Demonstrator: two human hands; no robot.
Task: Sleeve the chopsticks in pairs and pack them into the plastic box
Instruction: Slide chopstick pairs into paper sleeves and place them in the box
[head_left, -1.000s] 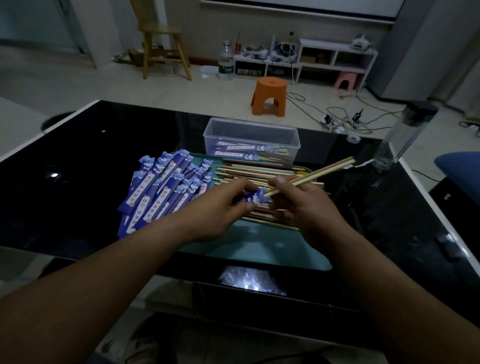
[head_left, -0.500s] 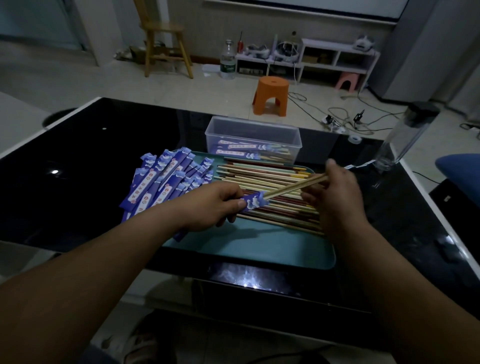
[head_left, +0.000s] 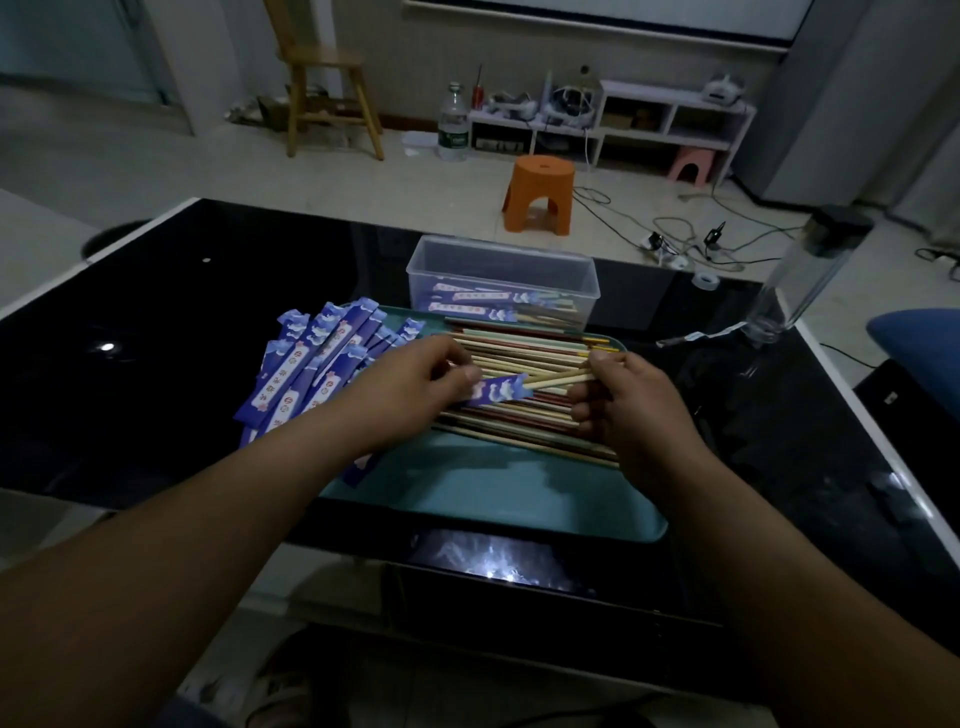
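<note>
This is a dim living room in a home. A glossy black table (head_left: 208, 312) stands on a pale tiled floor (head_left: 156, 171). A wooden chair (head_left: 327, 98) is at 11 o'clock and an orange plastic stool (head_left: 540, 195) at 12. Beyond the stool, a low white shelf (head_left: 670, 117) lines the wall. Cables (head_left: 670, 244) trail across the floor at 1 o'clock.

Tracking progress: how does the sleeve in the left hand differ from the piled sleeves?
The held sleeve is pinched by the left hand above the tray; the piled sleeves lie fanned across its left edge. The held sleeve takes a chopstick pair from the right hand; the piled sleeves show none. Both share the blue cloud print.
</note>
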